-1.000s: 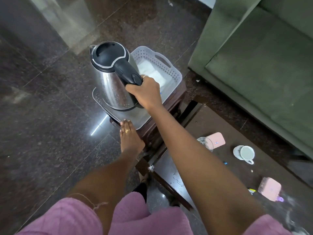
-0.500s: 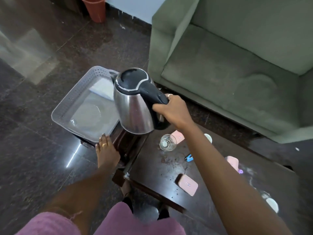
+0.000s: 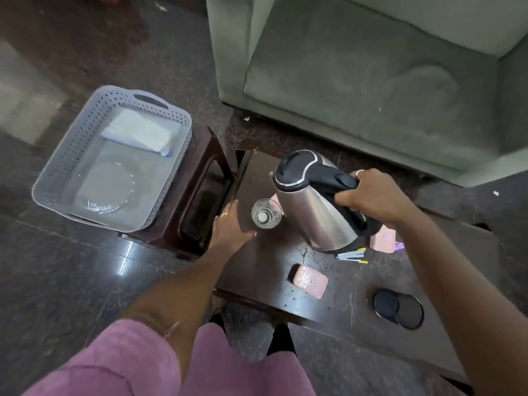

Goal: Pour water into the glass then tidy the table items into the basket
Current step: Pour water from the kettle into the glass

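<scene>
Kettle (image 3: pixel 311 207) is gripped by right hand (image 3: pixel 371 200) at its black handle, tilted over glass (image 3: pixel 266 213); likely heavy, slosh-prone. Left hand (image 3: pixel 231 227) lies open on desk (image 3: pixel 265 270), empty, beside the fragile, tippable glass.

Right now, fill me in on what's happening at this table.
A person is about to pour water. Their right hand grips the black handle of a steel electric kettle, held tilted over the dark wooden table with its spout toward a clear drinking glass. No stream of water is visible yet. The left hand rests open on the table beside the glass. The grey basket sits on a stool to the left, and pink cases and markers still lie on the table.
</scene>
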A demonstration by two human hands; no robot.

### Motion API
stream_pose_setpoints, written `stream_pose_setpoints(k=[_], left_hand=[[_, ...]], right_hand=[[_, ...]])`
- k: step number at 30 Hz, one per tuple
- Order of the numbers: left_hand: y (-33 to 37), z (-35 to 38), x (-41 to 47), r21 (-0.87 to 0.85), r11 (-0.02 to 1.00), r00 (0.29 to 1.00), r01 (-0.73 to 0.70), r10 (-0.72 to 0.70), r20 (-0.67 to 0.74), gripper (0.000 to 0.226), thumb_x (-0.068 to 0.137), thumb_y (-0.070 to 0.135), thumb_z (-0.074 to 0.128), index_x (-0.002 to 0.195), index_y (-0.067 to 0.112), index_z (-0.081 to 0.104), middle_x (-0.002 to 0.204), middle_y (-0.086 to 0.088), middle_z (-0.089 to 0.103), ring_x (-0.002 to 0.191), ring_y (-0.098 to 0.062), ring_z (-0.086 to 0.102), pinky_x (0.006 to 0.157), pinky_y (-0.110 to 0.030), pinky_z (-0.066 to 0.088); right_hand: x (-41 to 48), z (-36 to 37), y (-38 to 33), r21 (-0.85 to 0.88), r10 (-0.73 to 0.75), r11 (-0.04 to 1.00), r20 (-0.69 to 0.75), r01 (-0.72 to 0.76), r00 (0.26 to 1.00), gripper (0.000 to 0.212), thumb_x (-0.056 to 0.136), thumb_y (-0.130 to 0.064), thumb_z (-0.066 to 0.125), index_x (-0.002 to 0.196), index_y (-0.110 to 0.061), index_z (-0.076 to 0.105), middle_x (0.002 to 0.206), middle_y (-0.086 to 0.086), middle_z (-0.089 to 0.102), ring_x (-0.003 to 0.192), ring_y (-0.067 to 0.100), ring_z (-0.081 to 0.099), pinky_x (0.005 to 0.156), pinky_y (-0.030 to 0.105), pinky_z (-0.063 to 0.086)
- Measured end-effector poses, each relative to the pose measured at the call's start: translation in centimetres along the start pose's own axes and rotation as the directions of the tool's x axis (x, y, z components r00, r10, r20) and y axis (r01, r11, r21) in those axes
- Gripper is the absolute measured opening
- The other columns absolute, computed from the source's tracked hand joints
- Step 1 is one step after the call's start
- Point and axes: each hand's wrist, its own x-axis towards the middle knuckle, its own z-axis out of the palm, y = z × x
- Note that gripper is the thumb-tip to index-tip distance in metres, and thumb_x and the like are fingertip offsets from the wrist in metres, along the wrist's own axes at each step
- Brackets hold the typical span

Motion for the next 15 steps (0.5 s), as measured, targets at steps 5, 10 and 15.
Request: stream_pose_setpoints(k=[5,10,15], left_hand=[[1.5,1.8,2.8,0.052,0.998,0.994,-0.041,0.035,0.099,0.114,0.060,0.043,0.082,0.146,0.015,0.014,0.155,-0.004,0.021,0.143,-0.020,0.018,0.118,-0.046,0.012],[2.0,2.7,4.5,0.118,0.992,0.984,-0.052,0.030,0.175,0.121,0.054,0.050,0.083,0.147,0.025,0.010,0.154,-0.001,0.024,0.143,-0.025,0.017,0.116,-0.052,0.002],[1.8,2.7,5.4,0.208,0.972,0.978,-0.110,0.068,0.198,0.104,0.058,0.044,0.083,0.143,0.030,0.023,0.145,0.004,0.040,0.139,-0.024,0.024,0.115,-0.055,-0.001]], right_hand=[[0.1,1.8,2.8,-0.014,0.092,0.996,0.065,-0.091,0.994,0.032,0.049,-0.041,0.060,0.070,-0.017,0.060,0.063,0.001,0.062,0.063,0.018,0.057,0.050,0.025,0.039],[0.7,3.7,3.6,-0.056,0.120,0.992,0.097,-0.115,0.988,0.019,0.063,-0.031,0.071,0.063,-0.020,0.055,0.062,0.000,0.058,0.061,0.015,0.053,0.048,0.023,0.036],[1.4,5.7,3.0,-0.095,0.155,0.985,0.152,-0.142,0.976,0.027,0.055,-0.042,0.067,0.066,-0.022,0.052,0.064,-0.005,0.052,0.056,0.007,0.049,0.044,0.022,0.030]])
